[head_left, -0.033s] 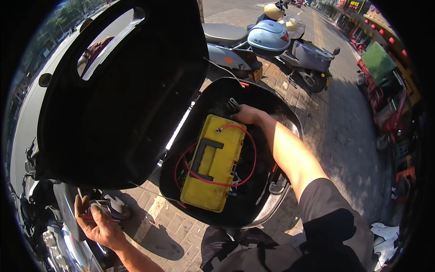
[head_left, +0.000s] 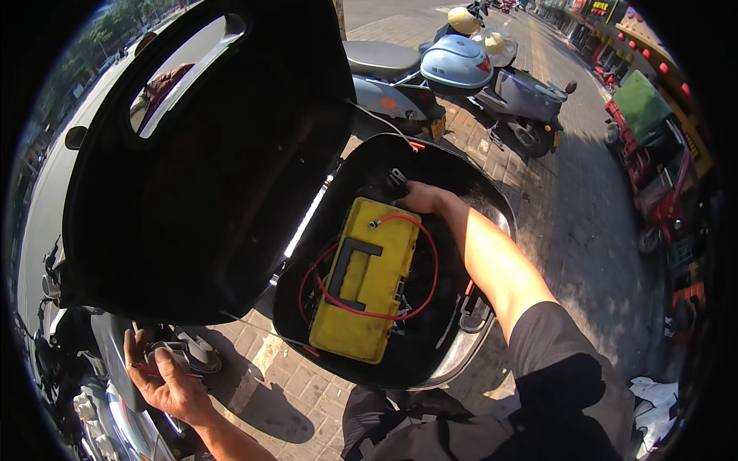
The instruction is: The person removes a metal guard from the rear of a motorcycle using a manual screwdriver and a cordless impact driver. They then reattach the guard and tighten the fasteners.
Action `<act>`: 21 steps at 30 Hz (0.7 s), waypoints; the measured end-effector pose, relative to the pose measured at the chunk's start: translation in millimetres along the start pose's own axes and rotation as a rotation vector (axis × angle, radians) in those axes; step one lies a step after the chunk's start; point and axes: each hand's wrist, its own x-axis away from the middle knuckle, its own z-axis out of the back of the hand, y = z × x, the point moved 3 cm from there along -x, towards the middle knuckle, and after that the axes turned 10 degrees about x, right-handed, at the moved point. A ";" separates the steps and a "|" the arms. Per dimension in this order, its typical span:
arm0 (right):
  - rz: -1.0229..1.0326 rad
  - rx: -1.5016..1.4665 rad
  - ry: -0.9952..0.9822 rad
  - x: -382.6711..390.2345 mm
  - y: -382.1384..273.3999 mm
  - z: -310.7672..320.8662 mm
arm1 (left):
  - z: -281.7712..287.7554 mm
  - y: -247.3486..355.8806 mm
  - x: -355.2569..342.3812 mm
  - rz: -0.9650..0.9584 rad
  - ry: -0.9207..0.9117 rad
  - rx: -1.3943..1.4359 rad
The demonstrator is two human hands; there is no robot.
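My right hand [head_left: 421,197] reaches into the far part of an open black storage box [head_left: 492,201]. Its fingers are lost in shadow beside a dark item with a metallic piece [head_left: 397,177]; whether they grip it is unclear. Just nearer lies a yellow toolbox [head_left: 359,338] with a black handle [head_left: 344,270]. A red cable [head_left: 435,265] with a metal end loops over it. Low on the left, my left hand [head_left: 169,384] is closed around a small grey object [head_left: 171,353] with a thin red piece, whose kind I cannot make out.
The box's black lid [head_left: 207,192] stands raised on the left, joined by thin cords. Red-handled tools [head_left: 468,296] lie along the right inner wall. Scooters, one with a light blue top case [head_left: 455,63], stand beyond. A red three-wheeler [head_left: 653,184] is at the right.
The view has shifted very slightly, so the box and toolbox appear a little lower and further right. Both hands keep their places.
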 end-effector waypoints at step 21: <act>0.449 -0.956 0.087 311.8 -12.9 127.5 | -23.2 14.3 13.2 -0.545 -0.212 -0.326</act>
